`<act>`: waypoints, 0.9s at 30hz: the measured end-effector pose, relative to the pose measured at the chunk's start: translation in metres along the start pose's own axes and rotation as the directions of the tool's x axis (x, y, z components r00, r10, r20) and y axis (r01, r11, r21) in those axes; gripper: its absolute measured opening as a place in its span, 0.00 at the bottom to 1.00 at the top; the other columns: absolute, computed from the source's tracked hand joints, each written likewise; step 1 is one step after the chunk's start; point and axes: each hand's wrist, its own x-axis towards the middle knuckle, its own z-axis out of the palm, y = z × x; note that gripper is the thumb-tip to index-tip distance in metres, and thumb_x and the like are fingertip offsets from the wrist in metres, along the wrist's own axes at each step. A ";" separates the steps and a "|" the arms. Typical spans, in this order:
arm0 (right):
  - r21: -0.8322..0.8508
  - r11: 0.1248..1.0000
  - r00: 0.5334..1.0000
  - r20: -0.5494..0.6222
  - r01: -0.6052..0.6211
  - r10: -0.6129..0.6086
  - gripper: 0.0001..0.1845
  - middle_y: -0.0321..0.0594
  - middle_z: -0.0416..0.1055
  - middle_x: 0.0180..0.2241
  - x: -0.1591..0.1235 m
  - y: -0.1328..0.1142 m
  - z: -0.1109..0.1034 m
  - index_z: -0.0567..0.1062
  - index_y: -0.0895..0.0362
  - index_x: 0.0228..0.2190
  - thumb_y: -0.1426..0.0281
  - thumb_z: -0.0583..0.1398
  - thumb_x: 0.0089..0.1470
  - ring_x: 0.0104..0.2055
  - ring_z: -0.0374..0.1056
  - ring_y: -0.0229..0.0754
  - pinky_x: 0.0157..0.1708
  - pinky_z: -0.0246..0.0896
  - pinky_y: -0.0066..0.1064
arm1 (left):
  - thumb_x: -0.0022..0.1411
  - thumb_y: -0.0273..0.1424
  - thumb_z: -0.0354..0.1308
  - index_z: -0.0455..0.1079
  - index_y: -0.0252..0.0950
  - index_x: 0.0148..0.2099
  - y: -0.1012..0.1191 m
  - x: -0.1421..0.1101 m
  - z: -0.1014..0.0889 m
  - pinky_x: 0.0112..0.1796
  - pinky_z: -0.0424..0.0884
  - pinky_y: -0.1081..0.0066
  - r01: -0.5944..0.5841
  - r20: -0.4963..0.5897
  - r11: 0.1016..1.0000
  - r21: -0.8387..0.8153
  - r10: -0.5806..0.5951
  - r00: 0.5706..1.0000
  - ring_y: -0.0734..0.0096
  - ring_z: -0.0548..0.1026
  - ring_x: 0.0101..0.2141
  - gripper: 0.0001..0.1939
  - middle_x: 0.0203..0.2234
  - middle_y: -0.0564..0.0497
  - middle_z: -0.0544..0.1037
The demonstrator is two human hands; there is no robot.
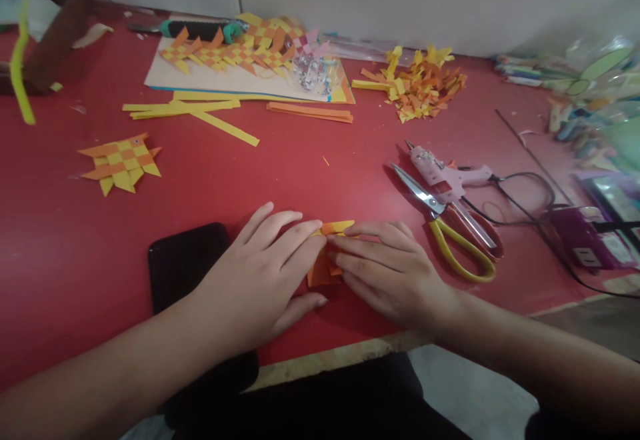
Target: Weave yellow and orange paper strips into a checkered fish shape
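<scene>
Yellow and orange folded paper strips lie on the red table near its front edge, mostly covered by my fingers. My left hand rests over their left side, fingers stretched out and fingertips touching the paper. Its thumb is apart from the other fingers. From the right, my right hand holds the strips with its fingers close together; its thumb is hidden. A finished-looking woven paper fish, checkered yellow and orange, lies at the left. Under my left wrist is a black phone-like slab.
Scissors and a pink glue gun with a cord lie at right. Yellow strips, orange strips and paper scraps lie further back. Several woven fish rest on a pad near the wall. A purple box stands far right.
</scene>
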 end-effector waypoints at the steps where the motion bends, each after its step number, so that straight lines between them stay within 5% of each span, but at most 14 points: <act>1: -0.001 1.000 1.000 0.005 0.001 -0.001 0.08 0.39 0.80 0.45 0.000 0.000 0.000 0.80 0.56 0.39 0.74 0.60 0.60 0.47 0.72 0.46 0.47 0.68 0.43 | 0.69 0.42 0.53 0.66 0.25 0.62 0.000 0.000 0.000 0.60 0.58 0.42 0.001 0.001 1.000 0.003 -0.001 1.000 0.44 0.67 0.56 0.29 0.56 0.38 0.74; 27: 0.017 1.000 1.000 -0.021 0.020 -0.020 0.08 0.35 0.80 0.39 -0.005 -0.004 -0.004 0.77 0.54 0.41 0.75 0.62 0.59 0.43 0.69 0.44 0.42 0.62 0.40 | 0.67 0.51 0.52 0.62 0.29 0.66 0.001 0.001 0.003 0.62 0.53 0.43 0.033 0.088 0.998 0.058 -0.038 0.995 0.46 0.65 0.55 0.36 0.60 0.41 0.70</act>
